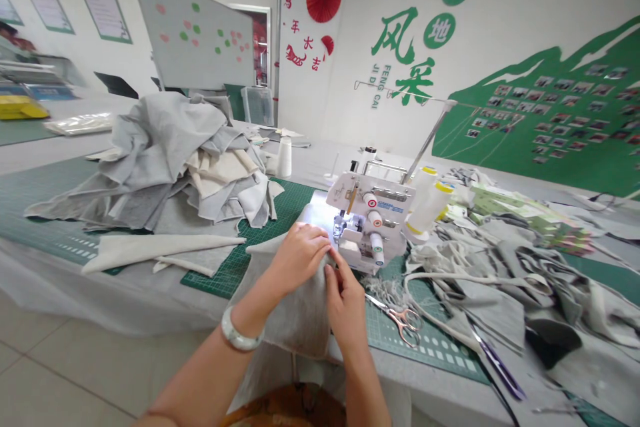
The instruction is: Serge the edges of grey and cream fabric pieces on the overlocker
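Observation:
A grey fabric piece [295, 320] lies in front of the serger sewing machine [373, 193] and hangs over the table's front edge. The machine's lamp lights the needle area, close to my fingertips. My left hand [303, 253], a bangle on its wrist, rests on the fabric with its fingers bent and close together, holding it by the presser foot. Beside it, my right hand [346, 290] pinches the fabric's right edge between thumb and fingers. The fabric's edge under my fingers is mostly hidden.
A heap of grey and cream fabric pieces [175, 153] lies left on the green cutting mat [215, 280]. Scissors [400, 320], thread trimmings [387, 290] and purple-handled snips [500, 363] are on the right, near tangled fabric scraps [485, 293]. Thread cones [424, 197] stand behind the machine.

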`<state>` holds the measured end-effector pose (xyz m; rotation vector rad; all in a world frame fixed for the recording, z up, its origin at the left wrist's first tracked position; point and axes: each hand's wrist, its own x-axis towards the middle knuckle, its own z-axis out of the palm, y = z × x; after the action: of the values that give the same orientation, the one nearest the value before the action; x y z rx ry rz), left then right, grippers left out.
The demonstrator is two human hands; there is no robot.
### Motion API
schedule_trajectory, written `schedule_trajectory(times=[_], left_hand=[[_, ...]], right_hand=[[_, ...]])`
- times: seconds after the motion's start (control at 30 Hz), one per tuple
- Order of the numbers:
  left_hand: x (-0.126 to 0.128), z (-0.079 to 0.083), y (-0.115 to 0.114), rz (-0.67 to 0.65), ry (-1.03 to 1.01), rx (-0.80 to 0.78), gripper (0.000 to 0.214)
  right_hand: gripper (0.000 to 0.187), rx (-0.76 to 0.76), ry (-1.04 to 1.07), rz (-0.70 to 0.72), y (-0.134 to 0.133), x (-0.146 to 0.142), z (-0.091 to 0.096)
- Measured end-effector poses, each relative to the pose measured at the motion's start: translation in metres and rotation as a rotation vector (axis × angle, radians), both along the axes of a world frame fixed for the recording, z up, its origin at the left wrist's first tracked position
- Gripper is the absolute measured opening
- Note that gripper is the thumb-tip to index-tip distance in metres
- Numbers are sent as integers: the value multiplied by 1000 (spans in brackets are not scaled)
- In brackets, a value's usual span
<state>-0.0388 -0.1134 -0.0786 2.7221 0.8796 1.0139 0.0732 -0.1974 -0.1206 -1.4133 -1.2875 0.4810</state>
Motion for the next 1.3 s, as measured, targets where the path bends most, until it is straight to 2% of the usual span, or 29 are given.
schedule_trajectory(times=[0.17, 0.43, 0.57, 0.73, 1.0, 1.17, 1.3], left_hand=[[-2, -4, -4, -9, -35, -30, 25], [-3, -5, 7, -34, -20, -22, 25], [-1, 0, -1, 1, 24, 33, 24], [0, 0, -15, 29, 14, -2, 27], [-2, -10, -7, 23, -5, 5, 34], [-2, -6, -8, 20, 87, 32, 34], [-2, -4, -14, 61, 63, 21, 27]], right_hand=[[41, 32, -8, 6, 1, -1, 0], [42, -15, -13, -11, 0, -5, 4], [41, 9, -21, -17, 1, -5, 3], [40, 15, -18, -3, 3, -5, 0], [44, -2, -16, 7, 3, -6, 1], [44, -6, -22, 11, 2, -6, 0], [41, 0, -13, 16, 0, -5, 0]])
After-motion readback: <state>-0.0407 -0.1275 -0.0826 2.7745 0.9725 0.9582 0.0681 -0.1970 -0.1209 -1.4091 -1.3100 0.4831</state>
